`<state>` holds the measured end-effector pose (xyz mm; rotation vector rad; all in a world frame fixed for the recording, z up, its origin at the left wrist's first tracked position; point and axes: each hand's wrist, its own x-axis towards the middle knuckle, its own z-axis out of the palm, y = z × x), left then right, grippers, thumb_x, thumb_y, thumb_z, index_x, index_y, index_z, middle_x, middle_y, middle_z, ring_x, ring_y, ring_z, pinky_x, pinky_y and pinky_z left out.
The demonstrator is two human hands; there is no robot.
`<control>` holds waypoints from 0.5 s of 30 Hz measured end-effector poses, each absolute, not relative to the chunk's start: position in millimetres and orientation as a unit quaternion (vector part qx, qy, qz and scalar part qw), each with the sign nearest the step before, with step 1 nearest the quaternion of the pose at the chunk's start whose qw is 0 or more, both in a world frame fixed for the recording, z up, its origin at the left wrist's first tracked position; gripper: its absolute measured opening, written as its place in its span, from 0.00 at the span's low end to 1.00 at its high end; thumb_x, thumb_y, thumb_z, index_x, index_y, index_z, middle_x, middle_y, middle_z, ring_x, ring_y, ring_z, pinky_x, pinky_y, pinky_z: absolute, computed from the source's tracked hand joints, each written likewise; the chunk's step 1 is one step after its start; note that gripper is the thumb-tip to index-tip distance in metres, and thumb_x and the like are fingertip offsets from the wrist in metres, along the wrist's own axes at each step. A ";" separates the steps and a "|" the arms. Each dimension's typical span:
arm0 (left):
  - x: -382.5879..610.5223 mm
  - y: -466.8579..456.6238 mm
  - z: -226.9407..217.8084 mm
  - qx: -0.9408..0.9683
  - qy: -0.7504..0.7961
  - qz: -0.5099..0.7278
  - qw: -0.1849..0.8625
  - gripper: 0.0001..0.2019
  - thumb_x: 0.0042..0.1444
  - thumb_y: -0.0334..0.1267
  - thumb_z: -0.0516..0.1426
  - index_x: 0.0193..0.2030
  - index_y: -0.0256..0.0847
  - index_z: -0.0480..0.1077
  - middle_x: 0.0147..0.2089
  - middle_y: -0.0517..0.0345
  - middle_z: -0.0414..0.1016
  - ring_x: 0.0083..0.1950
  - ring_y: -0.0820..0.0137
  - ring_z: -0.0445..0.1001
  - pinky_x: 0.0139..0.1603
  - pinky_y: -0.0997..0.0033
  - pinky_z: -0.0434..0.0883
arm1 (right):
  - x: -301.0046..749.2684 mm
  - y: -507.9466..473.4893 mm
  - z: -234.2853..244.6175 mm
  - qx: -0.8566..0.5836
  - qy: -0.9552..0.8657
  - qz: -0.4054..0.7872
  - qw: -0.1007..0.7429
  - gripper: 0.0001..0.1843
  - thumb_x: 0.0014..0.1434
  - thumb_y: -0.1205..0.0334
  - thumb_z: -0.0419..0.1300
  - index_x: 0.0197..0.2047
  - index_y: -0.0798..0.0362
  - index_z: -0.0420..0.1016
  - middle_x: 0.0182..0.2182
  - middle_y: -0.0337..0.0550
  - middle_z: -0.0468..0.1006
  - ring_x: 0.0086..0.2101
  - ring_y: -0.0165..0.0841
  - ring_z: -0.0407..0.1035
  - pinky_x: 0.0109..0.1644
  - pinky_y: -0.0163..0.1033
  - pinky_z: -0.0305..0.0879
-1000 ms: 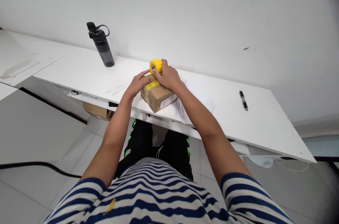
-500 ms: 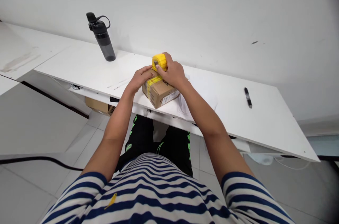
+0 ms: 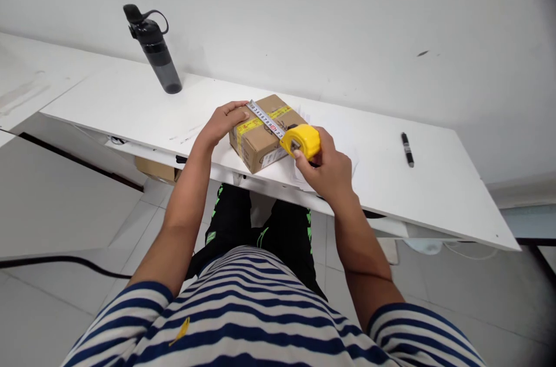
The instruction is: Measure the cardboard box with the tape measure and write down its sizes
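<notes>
A brown cardboard box point(image 3: 256, 146) with yellow tape sits on the white desk in front of me. My right hand point(image 3: 328, 167) grips a yellow tape measure point(image 3: 303, 141) just beyond the box's right edge. Its blade point(image 3: 266, 119) is drawn out across the box top, with printed numbers facing up. At the far left edge of the box, my left hand point(image 3: 226, 123) has its fingers on the blade's end and its thumb on the cardboard. The fingertips there are partly hidden.
A dark water bottle point(image 3: 157, 57) stands at the back left of the desk point(image 3: 417, 199). Toward the right lies a black marker point(image 3: 407, 150). White paper sheets point(image 3: 347, 150) lie beside the box, partly under my right hand. A wall rises behind the desk.
My right hand has moved right and nearer with the tape measure, and the blade now stretches over the box top. My left hand has stayed at the box's left edge.
</notes>
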<state>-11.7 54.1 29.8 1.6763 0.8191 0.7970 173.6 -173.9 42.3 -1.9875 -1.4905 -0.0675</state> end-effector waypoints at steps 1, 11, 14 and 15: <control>-11.1 55.1 29.1 0.699 0.344 0.334 0.531 0.27 0.49 0.45 0.64 0.57 0.41 0.77 0.59 0.50 0.79 0.58 0.58 0.77 0.63 0.57 0.73 | 174.4 -181.2 39.8 -0.758 -0.563 -0.027 0.327 0.36 0.60 0.40 0.53 0.66 0.51 0.63 0.39 0.45 0.84 0.31 0.40 0.78 0.32 0.41 0.70; -6.6 55.7 29.1 0.649 0.373 0.342 0.568 0.26 0.43 0.44 0.66 0.52 0.43 0.79 0.53 0.51 0.82 0.50 0.61 0.80 0.53 0.58 0.78 | 174.7 -188.8 36.5 -0.758 -0.565 -0.031 0.325 0.35 0.60 0.42 0.54 0.66 0.51 0.65 0.41 0.46 0.85 0.32 0.41 0.80 0.31 0.40 0.69; -6.5 55.3 29.4 0.647 0.379 0.343 0.566 0.25 0.44 0.43 0.66 0.52 0.43 0.79 0.52 0.52 0.82 0.48 0.62 0.80 0.51 0.60 0.79 | 175.1 -188.9 34.4 -0.759 -0.568 -0.031 0.317 0.35 0.61 0.40 0.53 0.66 0.51 0.65 0.42 0.46 0.85 0.32 0.40 0.79 0.30 0.40 0.69; -6.4 55.1 29.4 0.647 0.382 0.342 0.564 0.26 0.44 0.43 0.66 0.53 0.43 0.78 0.52 0.52 0.82 0.48 0.63 0.80 0.51 0.61 0.79 | 175.3 -189.0 33.8 -0.761 -0.568 -0.031 0.313 0.36 0.61 0.40 0.52 0.66 0.51 0.65 0.42 0.46 0.85 0.31 0.39 0.79 0.30 0.40 0.68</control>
